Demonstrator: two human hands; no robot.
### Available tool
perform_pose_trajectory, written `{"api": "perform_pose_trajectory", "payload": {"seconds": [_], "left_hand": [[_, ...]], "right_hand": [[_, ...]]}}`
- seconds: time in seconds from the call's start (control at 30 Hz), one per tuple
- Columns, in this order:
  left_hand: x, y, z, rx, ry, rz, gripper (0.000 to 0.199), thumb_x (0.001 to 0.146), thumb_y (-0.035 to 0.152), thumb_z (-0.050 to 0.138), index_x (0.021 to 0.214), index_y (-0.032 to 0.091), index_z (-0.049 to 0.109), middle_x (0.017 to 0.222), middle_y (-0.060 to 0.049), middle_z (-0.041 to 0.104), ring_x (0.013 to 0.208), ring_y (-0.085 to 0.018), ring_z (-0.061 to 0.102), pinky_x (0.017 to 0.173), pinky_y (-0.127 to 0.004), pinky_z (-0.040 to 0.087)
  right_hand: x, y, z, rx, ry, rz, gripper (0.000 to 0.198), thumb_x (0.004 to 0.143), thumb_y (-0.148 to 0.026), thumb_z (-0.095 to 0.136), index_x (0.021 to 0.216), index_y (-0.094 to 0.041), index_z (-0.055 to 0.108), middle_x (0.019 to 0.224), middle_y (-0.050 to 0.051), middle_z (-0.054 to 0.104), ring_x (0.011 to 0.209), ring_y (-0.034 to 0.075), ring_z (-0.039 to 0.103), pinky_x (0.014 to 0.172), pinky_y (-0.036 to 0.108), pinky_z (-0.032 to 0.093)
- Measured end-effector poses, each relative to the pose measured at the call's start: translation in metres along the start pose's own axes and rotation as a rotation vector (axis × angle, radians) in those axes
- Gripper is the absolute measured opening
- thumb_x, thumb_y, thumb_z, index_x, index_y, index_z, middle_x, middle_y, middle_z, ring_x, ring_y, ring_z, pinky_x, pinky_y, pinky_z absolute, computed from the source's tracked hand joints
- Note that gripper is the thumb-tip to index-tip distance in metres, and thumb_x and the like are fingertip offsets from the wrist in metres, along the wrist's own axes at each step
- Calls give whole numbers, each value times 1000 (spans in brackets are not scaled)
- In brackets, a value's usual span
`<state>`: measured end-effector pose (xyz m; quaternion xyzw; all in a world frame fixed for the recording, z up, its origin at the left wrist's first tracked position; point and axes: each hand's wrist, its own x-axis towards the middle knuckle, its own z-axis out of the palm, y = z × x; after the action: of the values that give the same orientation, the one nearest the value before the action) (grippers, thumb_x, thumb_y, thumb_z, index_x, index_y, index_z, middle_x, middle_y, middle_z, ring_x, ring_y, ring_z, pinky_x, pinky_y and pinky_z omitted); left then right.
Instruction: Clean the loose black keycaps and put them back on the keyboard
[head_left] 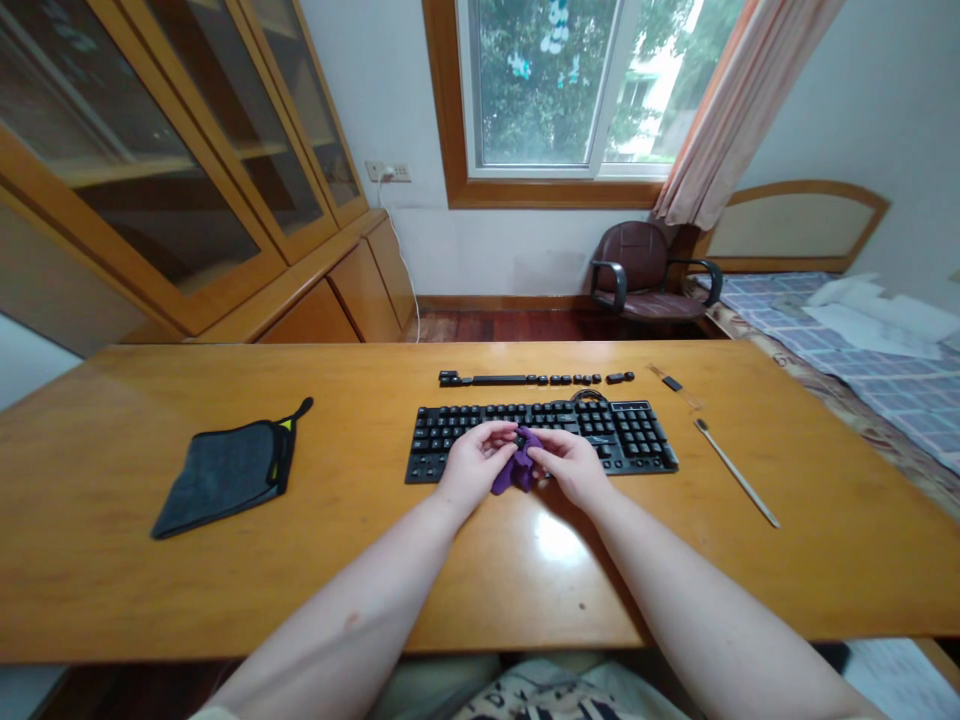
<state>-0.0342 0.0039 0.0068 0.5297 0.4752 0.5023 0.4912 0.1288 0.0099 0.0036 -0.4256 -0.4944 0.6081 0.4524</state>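
A purple cloth (pixel 517 470) is bunched between my two hands, above the front edge of a black keyboard (pixel 637 430). My left hand (pixel 478 460) is closed, thumb and fingers pinching the cloth from the left. A small dark piece, perhaps a keycap, shows at its fingertips, mostly hidden. From the other side, my right hand (pixel 568 462) pinches the same cloth between thumb and fingers. Bare switches show along the keyboard's bottom row. Behind it lies a line of loose black keycaps (pixel 555 380), with a long spacebar keycap (pixel 499 380) among them.
To the left lies a folded grey cloth (pixel 217 470) with a black loop. A thin brush (pixel 739 475) and a wire keycap puller (pixel 673 384) lie to the right on the wooden table (pixel 360 580). Beyond stand a chair (pixel 637 265) and a bed (pixel 780 300).
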Motion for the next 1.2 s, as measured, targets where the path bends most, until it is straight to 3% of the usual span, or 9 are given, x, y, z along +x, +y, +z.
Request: {"api": "perform_pose_trajectory", "payload": {"seconds": [0.37,0.6,0.73,0.93,1.2], "left_hand": [[-3,-4,3,71,-17,57,19,70,18,65,89,15,66,88,-6,70,81,-17,66,81,-33,54],[-1,-10,-2,256,1,171,18,75,18,60,92,18,67,92,-6,69,83,-17,66,81,-33,54],[-3,-10,-4,356,-18,209,18,77,18,58,93,21,67,90,-4,69,84,-16,66,81,-32,54],[-5,-7,-2,358,-50,213,17,77,16,58,91,20,68,87,-3,69,82,-16,66,80,-32,54],[-2,-7,1,279,-27,153,27,71,16,64,99,19,64,98,-6,66,88,-16,64,86,-34,52]], "right_hand": [[-1,3,-2,-92,70,-34,23,65,-31,69,79,-14,67,55,-1,61,39,8,49,40,22,40],[-1,1,2,-73,-53,4,37,66,-32,67,100,-16,64,70,1,66,45,9,55,47,24,45],[-1,4,1,-132,-84,8,32,70,-32,64,97,-15,63,60,-2,62,45,10,56,48,24,46],[0,5,-2,-221,19,-4,21,73,-35,62,79,-15,62,52,-2,58,40,10,52,42,22,42],[0,6,0,-157,-8,-13,28,72,-38,63,89,-15,64,61,-1,62,46,11,54,47,24,46]]}}
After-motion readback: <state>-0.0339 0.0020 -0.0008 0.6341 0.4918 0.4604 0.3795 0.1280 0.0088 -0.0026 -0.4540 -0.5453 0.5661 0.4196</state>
